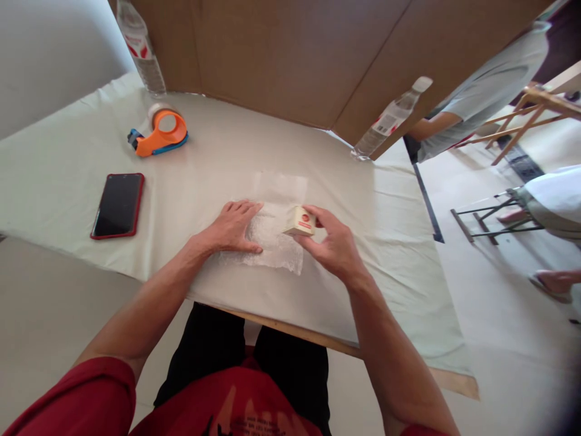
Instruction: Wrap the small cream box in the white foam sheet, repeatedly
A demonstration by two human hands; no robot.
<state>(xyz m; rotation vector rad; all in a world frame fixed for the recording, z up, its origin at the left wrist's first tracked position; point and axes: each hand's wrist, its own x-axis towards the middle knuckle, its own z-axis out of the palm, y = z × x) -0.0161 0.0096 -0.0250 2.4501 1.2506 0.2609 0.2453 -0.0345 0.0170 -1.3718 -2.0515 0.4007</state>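
Observation:
My left hand (233, 227) lies flat with fingers stretched out on a sheet of bubble wrap (272, 239) in the middle of the cloth-covered table (68, 175). My right hand (333, 242) pinches a small cream box with a red label (299, 221), holding it tilted at the wrap's right edge. A thin white sheet (284, 184) lies under and just beyond the bubble wrap.
A red-cased phone (118, 204) lies at the left, an orange tape dispenser (160, 132) behind it. Two water bottles (140, 45) (390, 118) stand by a large cardboard wall (295, 54) at the back. Another person (481, 91) sits at the right, beside wooden and metal frames.

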